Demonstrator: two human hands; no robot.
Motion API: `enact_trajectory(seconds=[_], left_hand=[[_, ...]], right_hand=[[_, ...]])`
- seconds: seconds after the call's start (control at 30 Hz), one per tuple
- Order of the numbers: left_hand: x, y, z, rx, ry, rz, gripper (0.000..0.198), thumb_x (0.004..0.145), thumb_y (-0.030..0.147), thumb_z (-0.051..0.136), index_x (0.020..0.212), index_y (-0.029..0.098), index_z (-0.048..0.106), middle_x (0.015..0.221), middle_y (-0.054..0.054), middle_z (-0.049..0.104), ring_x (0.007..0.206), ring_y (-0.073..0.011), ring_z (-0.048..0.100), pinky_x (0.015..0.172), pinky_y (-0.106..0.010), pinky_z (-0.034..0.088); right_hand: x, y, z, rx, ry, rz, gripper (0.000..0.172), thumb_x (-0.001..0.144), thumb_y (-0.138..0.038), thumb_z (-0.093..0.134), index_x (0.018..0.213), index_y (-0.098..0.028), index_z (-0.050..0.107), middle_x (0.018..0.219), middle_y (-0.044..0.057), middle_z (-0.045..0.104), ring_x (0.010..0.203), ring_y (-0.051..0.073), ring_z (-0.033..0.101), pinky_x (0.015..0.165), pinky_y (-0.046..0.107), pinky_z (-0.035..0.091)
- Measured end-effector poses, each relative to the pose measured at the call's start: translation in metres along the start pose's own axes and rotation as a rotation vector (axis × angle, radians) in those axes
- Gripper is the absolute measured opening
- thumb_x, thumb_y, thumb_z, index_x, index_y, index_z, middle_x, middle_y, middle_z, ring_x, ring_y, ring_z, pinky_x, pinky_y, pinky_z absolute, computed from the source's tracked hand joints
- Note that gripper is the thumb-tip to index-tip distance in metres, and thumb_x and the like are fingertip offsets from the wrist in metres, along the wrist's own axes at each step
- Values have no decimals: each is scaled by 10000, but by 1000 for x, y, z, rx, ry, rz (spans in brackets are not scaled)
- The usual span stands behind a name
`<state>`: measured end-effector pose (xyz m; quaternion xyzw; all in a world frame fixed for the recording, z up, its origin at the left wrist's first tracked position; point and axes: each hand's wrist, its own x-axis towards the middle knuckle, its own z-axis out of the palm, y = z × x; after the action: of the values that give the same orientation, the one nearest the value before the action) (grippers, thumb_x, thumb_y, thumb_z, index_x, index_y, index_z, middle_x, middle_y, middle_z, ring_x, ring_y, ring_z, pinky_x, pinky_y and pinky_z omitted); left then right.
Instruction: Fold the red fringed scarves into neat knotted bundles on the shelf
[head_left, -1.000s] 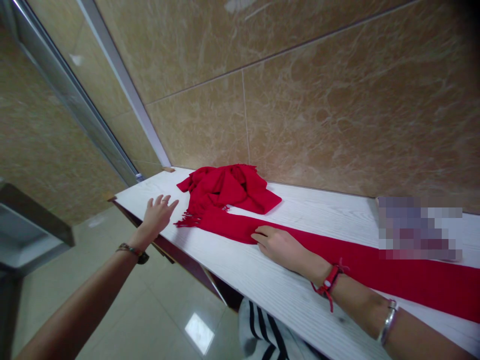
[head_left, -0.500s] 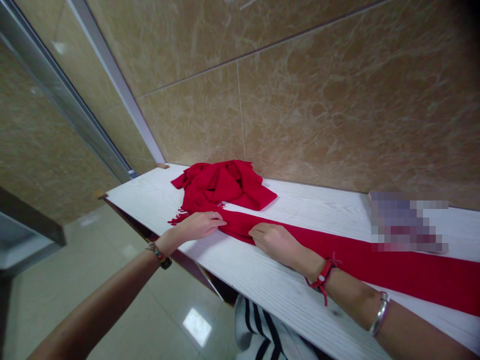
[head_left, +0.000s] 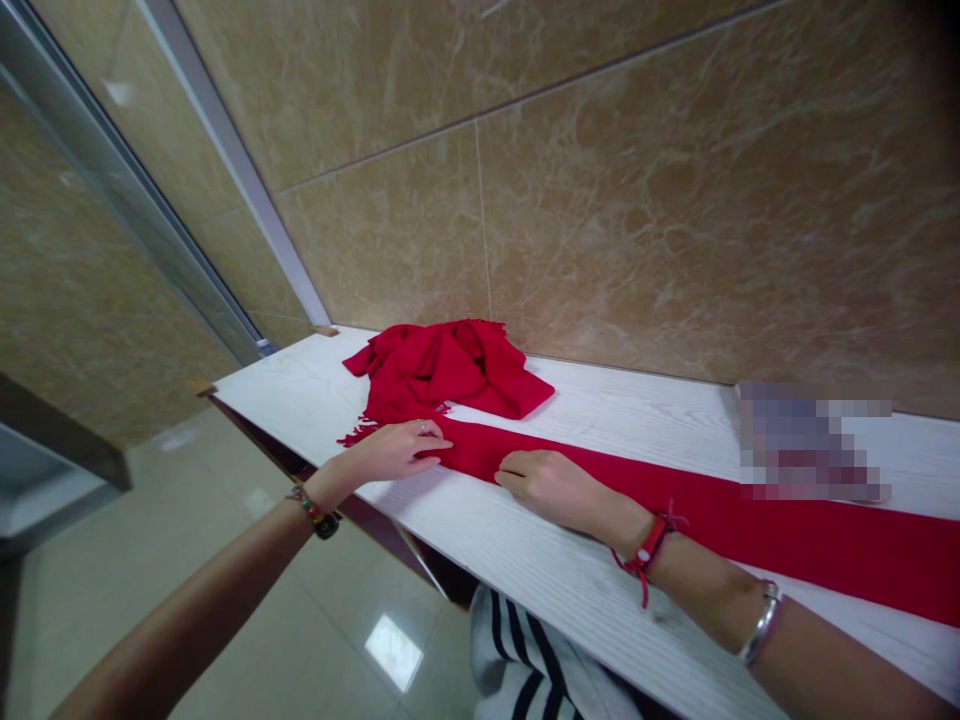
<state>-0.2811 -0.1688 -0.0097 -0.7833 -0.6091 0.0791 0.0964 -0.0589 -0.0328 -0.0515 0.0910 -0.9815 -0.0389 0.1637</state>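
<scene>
Red strip [head_left: 720,520]: flat on the white worktop [head_left: 465,510], running from the centre of the frame to the right edge.
Left hand [head_left: 394,452]: over the strip's left end, left of centre; thumb and fingertips slightly apart.
Right hand [head_left: 551,485]: at the strip's lower edge, near the centre; fingers curled together, cannot tell whether they pinch cloth.
Red bundle [head_left: 457,370]: crumpled, above the left hand.
Pixelated item [head_left: 802,440]: right of frame, just beside the strip.
</scene>
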Motion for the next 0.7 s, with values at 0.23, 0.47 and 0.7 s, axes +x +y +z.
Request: enact_trajectory(seconds=[0.23, 0.47, 0.7], left_hand=[[2, 1, 3, 229, 1, 121, 314, 828, 63, 418, 1085, 175, 557, 966, -72, 599, 890, -173, 551, 758, -273, 452], [-16, -5, 14, 191, 36, 28, 392, 831, 66, 384, 1157, 235, 523, 999, -71, 559, 905, -169, 530, 770, -275, 445], [-17, 0, 9, -12, 17, -93, 381, 837, 157, 383, 1191, 218, 510, 1040, -74, 531, 950, -166, 516, 860, -290, 416]], right_hand=[[-3, 1, -1, 5, 25, 27, 181, 852, -137, 429, 886, -125, 606, 867, 67, 611, 805, 152, 548, 707, 256, 442], [-3, 2, -3, 51, 42, -7, 207, 855, -133, 412, 848, -122, 619, 856, 84, 616, 813, 150, 556, 733, 272, 448], [-5, -2, -3, 138, 50, 59, 278, 874, -210, 396, 1045, -135, 602, 1073, 115, 601, 1026, 173, 526, 901, 331, 406]])
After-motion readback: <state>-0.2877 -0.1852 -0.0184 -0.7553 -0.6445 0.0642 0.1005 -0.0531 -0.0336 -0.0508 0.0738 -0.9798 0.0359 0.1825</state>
